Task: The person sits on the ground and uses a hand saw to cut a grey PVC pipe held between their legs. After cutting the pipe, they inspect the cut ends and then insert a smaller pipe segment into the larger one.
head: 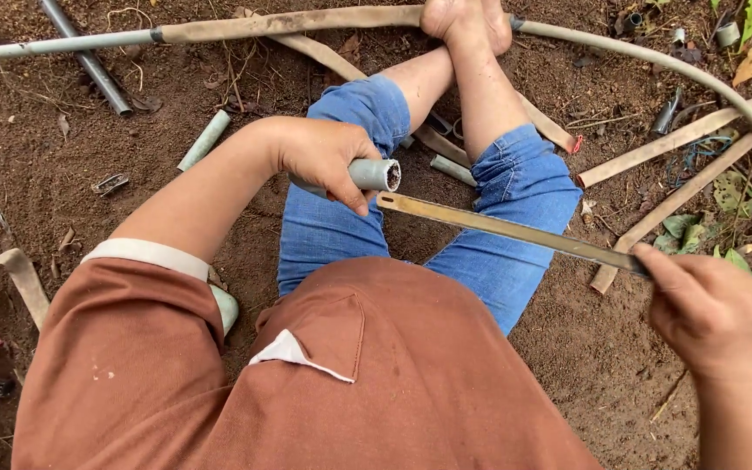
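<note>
Left hand point(324, 157) grips pipe point(374, 174), right hand point(711, 309) holds blade point(506, 229) just below pipe's open end; best to keep pipe steady, blade square.

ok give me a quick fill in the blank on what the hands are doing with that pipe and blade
1. The left hand grips a short grey ____ with its open end facing the blade.
2. The right hand holds one end of a long flat ____, which reaches just under the pipe's open end.
3. The person sits on bare ____ with cut pipe pieces lying around.
4. The legs wear blue ____.

Missing words: pipe; blade; soil; jeans
</note>
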